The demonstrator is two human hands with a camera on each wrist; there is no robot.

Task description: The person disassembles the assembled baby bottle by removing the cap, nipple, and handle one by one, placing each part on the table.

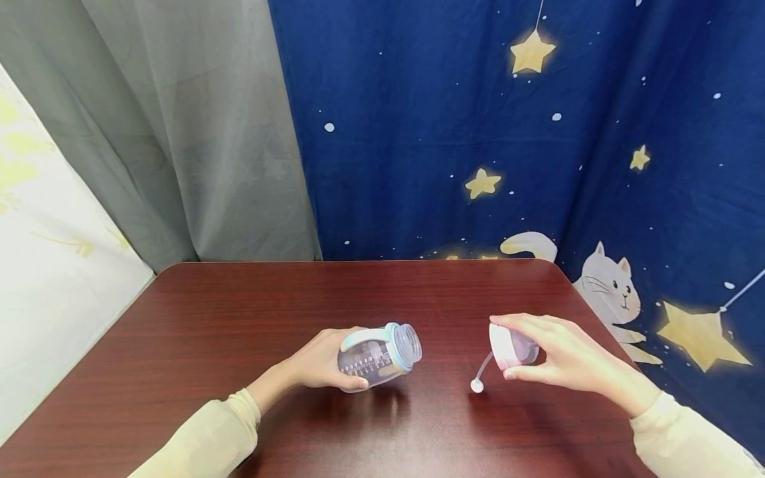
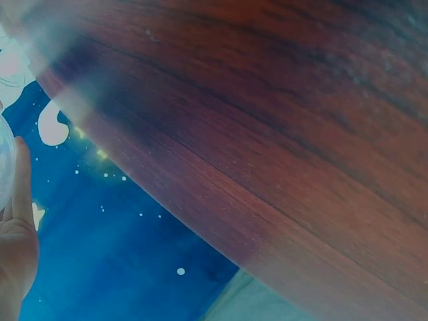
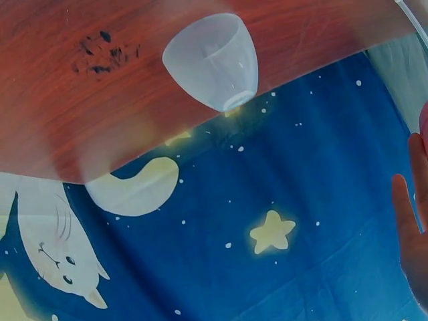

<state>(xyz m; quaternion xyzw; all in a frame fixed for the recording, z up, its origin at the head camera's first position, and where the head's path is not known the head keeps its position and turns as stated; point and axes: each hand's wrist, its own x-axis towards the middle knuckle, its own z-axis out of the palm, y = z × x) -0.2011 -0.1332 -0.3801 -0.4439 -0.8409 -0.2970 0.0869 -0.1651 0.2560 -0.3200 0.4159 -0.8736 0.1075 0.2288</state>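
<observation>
My left hand [image 1: 331,358] grips a clear baby bottle [image 1: 367,365] with printed measuring marks, a pale blue collar and a handle. The bottle lies tilted on its side, its uncapped mouth facing right. At the right, my right hand [image 1: 556,355] holds a pink-and-white bottle top [image 1: 505,346] between thumb and fingers. A thin straw [image 1: 484,365] hangs from the top, ending in a small white ball [image 1: 477,386]. In the left wrist view only part of the left hand [image 2: 17,251] and the bottle's edge [image 2: 5,160] show.
A translucent dome-shaped cap [image 3: 214,63] stands on the table in the right wrist view, beside dark specks [image 3: 103,53]. The dark red wooden table [image 1: 299,292] reaches back to a blue starry curtain [image 1: 418,133] and a grey curtain [image 1: 227,133].
</observation>
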